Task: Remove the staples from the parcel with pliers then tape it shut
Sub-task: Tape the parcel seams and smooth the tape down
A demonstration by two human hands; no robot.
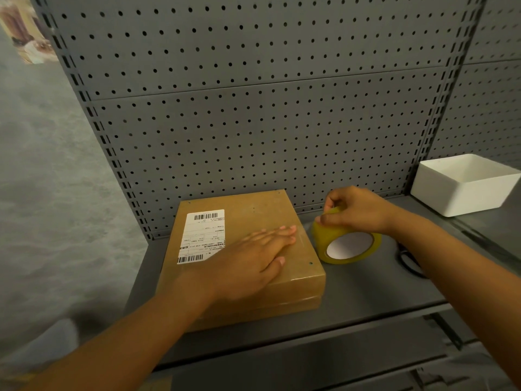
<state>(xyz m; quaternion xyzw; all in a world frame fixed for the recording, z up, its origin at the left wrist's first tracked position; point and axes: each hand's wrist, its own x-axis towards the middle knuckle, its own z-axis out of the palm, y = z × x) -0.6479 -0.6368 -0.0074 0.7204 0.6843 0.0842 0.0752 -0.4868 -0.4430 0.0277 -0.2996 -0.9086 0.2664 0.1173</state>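
A flat brown cardboard parcel (242,210) with a white shipping label (203,235) lies on the grey shelf. My left hand (253,258) lies flat on its top near the right edge, fingers straight. Just right of the parcel stands a yellowish roll of packing tape (341,244), tilted on its edge. My right hand (355,210) grips the roll from above, fingers curled over its top. A dark looped tool, possibly the pliers (408,261), lies on the shelf under my right forearm, partly hidden.
A white open bin (462,187) stands at the back right of the grey shelf (366,294). A grey pegboard wall (253,108) rises right behind the parcel. Grey floor shows to the left of the shelf.
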